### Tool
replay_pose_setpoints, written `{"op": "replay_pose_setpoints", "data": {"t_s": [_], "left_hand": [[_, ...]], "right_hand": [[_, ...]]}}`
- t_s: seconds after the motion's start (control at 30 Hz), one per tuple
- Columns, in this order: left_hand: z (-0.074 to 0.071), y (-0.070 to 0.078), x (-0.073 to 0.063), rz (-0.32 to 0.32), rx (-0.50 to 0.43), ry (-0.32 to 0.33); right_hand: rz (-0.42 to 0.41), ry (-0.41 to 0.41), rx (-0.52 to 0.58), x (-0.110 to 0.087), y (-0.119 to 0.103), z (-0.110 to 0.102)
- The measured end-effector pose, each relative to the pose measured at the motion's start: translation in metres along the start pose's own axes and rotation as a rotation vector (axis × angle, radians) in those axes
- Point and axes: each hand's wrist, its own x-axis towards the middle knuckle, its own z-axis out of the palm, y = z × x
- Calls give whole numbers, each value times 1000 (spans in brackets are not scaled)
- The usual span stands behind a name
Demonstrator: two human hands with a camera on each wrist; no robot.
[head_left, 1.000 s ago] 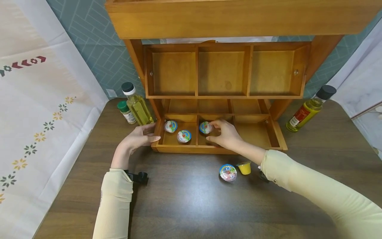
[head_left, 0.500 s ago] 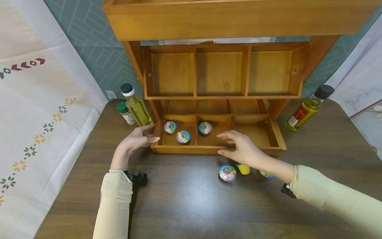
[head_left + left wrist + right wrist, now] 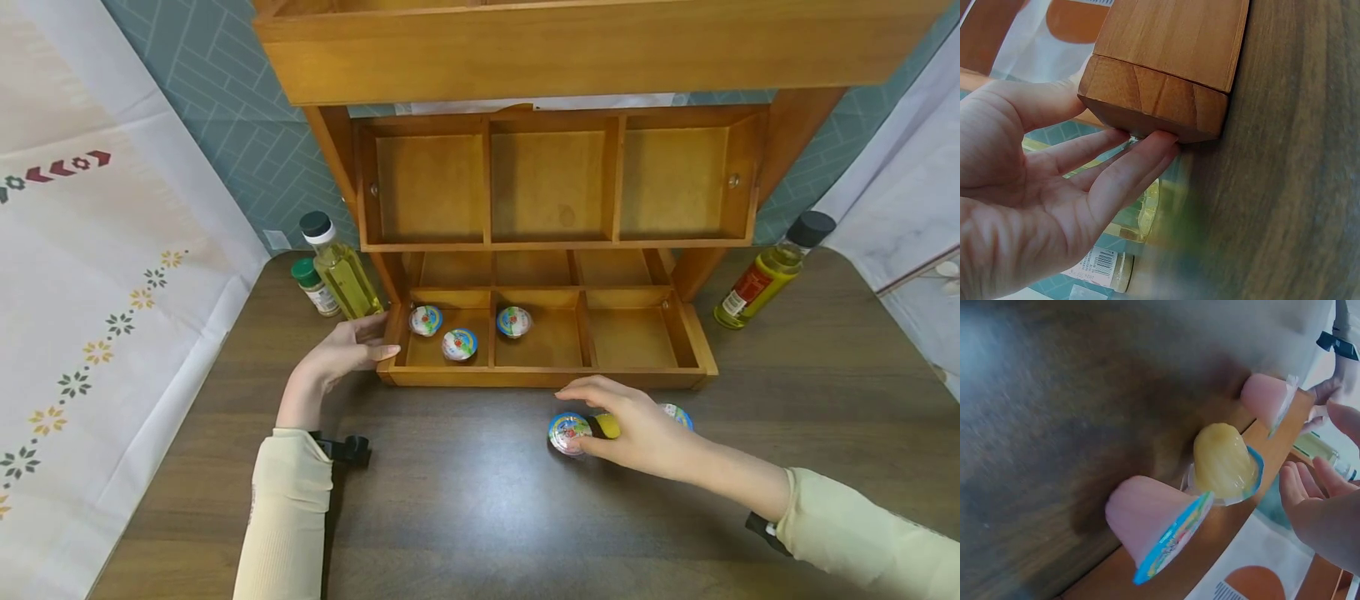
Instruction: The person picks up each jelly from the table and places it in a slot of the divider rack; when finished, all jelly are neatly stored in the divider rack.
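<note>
My left hand [image 3: 336, 354] holds the left front corner of the wooden rack's lowest tray [image 3: 540, 378], thumb on one face and fingers against the side, as the left wrist view also shows. My right hand [image 3: 648, 432] is over several jelly cups on the table, thumb and fingers spread, holding nothing. Its thumb overlaps a jelly cup with a blue-rimmed lid [image 3: 564, 429] in the head view. Beside that lies a yellow jelly cup [image 3: 1221, 456], partly hidden by the hand, and a pink jelly cup [image 3: 1147, 512] sits beyond. Two jelly cups [image 3: 459, 344] lie in the left compartment, one [image 3: 513, 322] in the middle.
Above the lowest tray stands a tilted three-compartment tray [image 3: 555, 183], with another wooden tier [image 3: 600, 58] overhead. An oil bottle [image 3: 343, 275] and a green-capped jar [image 3: 315, 286] stand left of the rack. Another oil bottle [image 3: 768, 279] stands at its right.
My right hand has let go of the jelly cup in the middle compartment and moved back toward me, over the cups on the table. The left hand stays at the rack's corner.
</note>
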Motion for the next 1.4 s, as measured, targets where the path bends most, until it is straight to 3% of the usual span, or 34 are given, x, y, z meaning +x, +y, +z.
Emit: {"op": "replay_pose_setpoints", "data": {"t_s": [0.23,0.53,0.8,1.4], "left_hand": [[0,-1,1,-12,2,4],[1,-1,1,-15,1,6],[1,-1,1,-6,-8,3],[0,-1,0,-4,-16,1]], "right_hand": [[-69,15,-70,-12,4,7],[-107,3,-94,-11,10,13],[-65,-92,-90,-6,10,13],[-60,-146,-103,4,9,15]]}}
